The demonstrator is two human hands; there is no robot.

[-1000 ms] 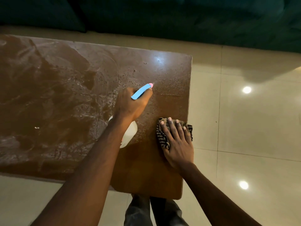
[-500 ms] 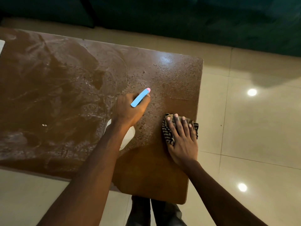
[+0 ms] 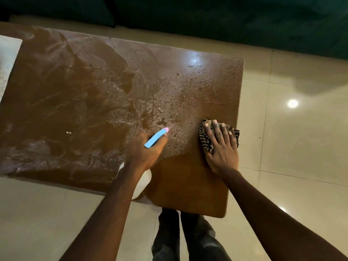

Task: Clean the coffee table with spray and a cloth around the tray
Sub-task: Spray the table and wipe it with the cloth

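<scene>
Brown coffee table (image 3: 84,91) on a cream tiled floor (image 3: 301,138), dark sofa (image 3: 226,19) behind. Far left: corner of the pale tray (image 3: 7,59) at the table's edge. Centre-left: streaky wipe smears. Centre: left hand (image 3: 145,153) clamped round a white spray bottle (image 3: 156,140), its blue head aimed at the droplet-speckled right half. Right: right hand (image 3: 222,147), fingers straight and spread, presses a striped cloth (image 3: 206,142) flat near the table's right edge. Judged progress: spray applied here; droplets unwiped, smears left.
</scene>
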